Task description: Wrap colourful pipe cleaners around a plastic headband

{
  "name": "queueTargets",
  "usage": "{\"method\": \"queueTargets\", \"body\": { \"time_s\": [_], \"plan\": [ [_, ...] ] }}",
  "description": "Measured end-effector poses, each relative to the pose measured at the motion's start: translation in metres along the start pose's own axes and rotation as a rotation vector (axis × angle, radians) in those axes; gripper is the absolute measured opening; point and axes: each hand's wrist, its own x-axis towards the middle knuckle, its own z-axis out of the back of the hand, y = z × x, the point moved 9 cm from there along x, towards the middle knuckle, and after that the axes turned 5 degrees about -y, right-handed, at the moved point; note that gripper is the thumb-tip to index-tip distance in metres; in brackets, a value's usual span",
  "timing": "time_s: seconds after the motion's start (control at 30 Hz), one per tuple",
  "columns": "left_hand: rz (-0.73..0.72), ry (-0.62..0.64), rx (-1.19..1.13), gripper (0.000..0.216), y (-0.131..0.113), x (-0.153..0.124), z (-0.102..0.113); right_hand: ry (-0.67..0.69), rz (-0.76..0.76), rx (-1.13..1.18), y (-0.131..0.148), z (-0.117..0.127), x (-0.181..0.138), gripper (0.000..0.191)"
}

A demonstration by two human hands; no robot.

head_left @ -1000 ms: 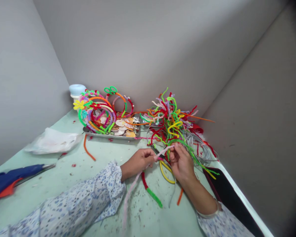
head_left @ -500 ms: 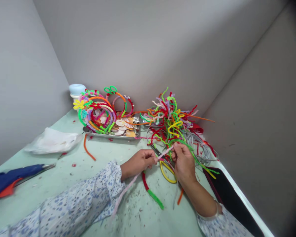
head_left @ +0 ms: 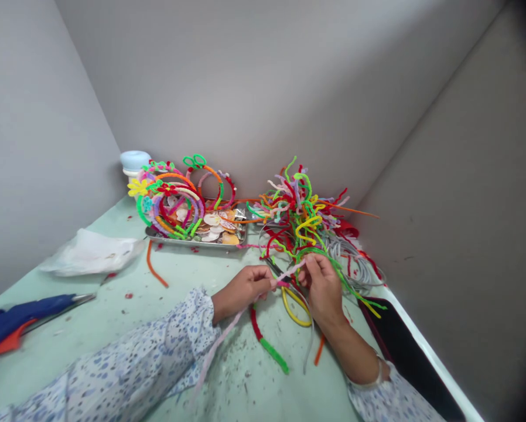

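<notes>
My left hand point(head_left: 244, 287) and my right hand point(head_left: 322, 284) both pinch a long pale pink pipe cleaner point(head_left: 221, 343). It runs taut between the two hands, and its loose end trails down past my left sleeve. Just under the hands lies a yellow-wrapped headband point(head_left: 294, 306) and a red and green pipe cleaner piece point(head_left: 269, 346). A tangled heap of coloured pipe cleaners point(head_left: 300, 214) sits right behind my right hand.
A metal tray point(head_left: 193, 241) at the back holds decorated headbands point(head_left: 170, 199) and shell-like pieces. A blue glue gun point(head_left: 21, 319) lies at the far left near a crumpled plastic bag point(head_left: 89, 252). Grey bare headbands point(head_left: 357, 264) lie at the right. Grey walls enclose the table.
My right hand has shifted slightly along the pink pipe cleaner, and its trailing end has swung a little to the left. The view moved a bit.
</notes>
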Motion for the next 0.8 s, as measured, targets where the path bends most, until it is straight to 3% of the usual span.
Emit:
{"method": "queueTargets", "body": {
  "time_s": [0.23,0.57,0.8],
  "plan": [
    [0.009,-0.009,-0.003,0.022,0.001,0.0,0.001,-0.012,-0.002,0.032,-0.002,0.001,-0.001,0.02],
    [-0.006,0.025,0.05,0.023,0.001,0.0,-0.001,-0.065,0.049,-0.116,0.002,0.009,0.0,0.024],
    [0.008,-0.003,-0.017,0.026,0.004,0.001,0.002,0.027,-0.029,0.067,-0.003,-0.002,0.0,0.022]
  ]
}}
